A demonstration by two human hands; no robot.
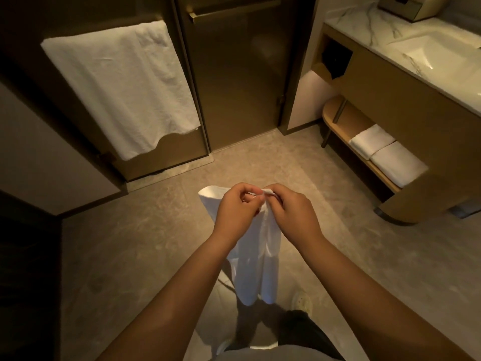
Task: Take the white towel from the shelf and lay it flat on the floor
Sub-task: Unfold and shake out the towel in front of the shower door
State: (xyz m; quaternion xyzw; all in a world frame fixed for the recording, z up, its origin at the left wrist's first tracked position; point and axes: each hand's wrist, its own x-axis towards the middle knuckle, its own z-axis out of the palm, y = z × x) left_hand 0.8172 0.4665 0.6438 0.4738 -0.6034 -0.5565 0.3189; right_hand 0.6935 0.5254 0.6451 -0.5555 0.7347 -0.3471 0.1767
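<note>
**Towel held up over a bare stretch of floor**

The grey stone floor [135, 243] lies open from the person's feet out to 12 o'clock, and widest toward 9 and 10 o'clock. It ends at the bronze glass door [234, 79] at 12 o'clock, a door panel at 11 o'clock draped with a large hanging towel [122, 87], and a dark wall edge at 9 o'clock. At 2 o'clock the vanity cabinet [395, 100] with its marble countertop [369, 29] juts into the room; its rounded low shelf [346, 118] carries two folded towels [387, 152], side by side and touching.

The white towel [255, 261] is off the shelf and in the air at the centre of the view, bunched at the top and hanging in long folds toward the person's legs; whether its lower end reaches the floor cannot be told. One corner sticks out at 10 o'clock from the hands.

The left hand [234, 214] and right hand [294, 212] sit close together, knuckles nearly meeting. Both have the fingers curled in tight, thumb against forefinger, pinching the towel's upper edge; a small tab of cloth shows above the right fingertips [272, 195]. A light shoe [303, 302] stands on the floor at 5 o'clock.
</note>
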